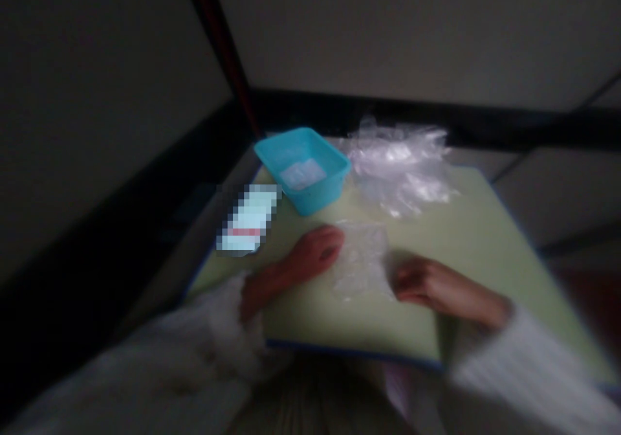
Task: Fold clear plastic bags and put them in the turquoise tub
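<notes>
Left hand (317, 254) and right hand (422, 281) at opposite sides of a flat, see-through plastic bag (361, 263), on a pale yellow-green tabletop (478, 228) with a blue edge. From left to right: at the table's left side, a bright, flat, rectangular object (248, 218), details hidden by pixelation. Next, farther off, an open turquoise plastic basket (315, 200) with a small whitish item (303, 173) inside. Just on the near side of the basket, left hand curled, fingertips turned inward over the bag's far left corner, seemingly touching; too blurred to tell a firm pinch from a light rest. Then the bag between both hands, roughly square, perhaps slightly longer from near to far; faintly shiny, wrinkled, limp-looking, with edges hard to make out against the table. Beyond it, just right of the basket, a loose heap of clear, crumpled plastic (402, 166) with bright glints. Rightmost of the pair, right hand with fingers bent in, close beside the bag's near right corner; impossible to tell whether gripping film or merely closed near it. Left hand nearer the far corner, right hand nearer the near one.
</notes>
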Demonstrator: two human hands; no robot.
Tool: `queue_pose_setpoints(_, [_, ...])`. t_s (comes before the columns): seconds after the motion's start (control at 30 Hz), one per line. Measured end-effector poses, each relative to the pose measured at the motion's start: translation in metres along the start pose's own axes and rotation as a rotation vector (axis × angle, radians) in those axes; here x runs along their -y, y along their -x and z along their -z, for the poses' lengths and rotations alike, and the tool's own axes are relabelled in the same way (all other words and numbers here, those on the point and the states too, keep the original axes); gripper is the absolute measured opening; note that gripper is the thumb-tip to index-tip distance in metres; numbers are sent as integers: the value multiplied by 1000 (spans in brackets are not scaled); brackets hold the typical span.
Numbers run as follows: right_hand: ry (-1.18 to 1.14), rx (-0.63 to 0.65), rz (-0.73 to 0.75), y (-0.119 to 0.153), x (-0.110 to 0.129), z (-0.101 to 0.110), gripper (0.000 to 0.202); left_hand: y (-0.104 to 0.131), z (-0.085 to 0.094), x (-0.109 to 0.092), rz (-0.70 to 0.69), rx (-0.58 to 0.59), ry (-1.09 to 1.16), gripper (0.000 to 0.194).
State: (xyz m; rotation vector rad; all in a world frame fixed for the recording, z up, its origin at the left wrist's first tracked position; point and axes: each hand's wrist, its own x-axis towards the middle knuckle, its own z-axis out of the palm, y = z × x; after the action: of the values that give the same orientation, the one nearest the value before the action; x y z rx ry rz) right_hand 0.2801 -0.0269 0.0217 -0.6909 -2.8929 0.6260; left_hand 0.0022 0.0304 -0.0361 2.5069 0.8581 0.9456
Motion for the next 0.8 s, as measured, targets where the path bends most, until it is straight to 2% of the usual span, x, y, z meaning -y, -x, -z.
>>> queue_pose_setpoints(0.1, [127,-4,19,0,3,-1,27,-1,2,-8,-80,23,34,16])
queue_pose_setpoints(0.23, [338,-19,-7,1,11,-7,24,-2,2,-19,-238,185,39,21])
queue_pose_setpoints(0.3, [431,-44,-3,1,16,-11,21,-3,1,-23,-287,232,14,25])
queue_pose_setpoints(0.53, [588,-123,78,-3,28,-18,21,-5,1,-23,-276,281,-18,28])
queue_pose_setpoints(0.8, [495,-97,68,2,17,-16,19,-5,0,-20,-272,274,37,29])
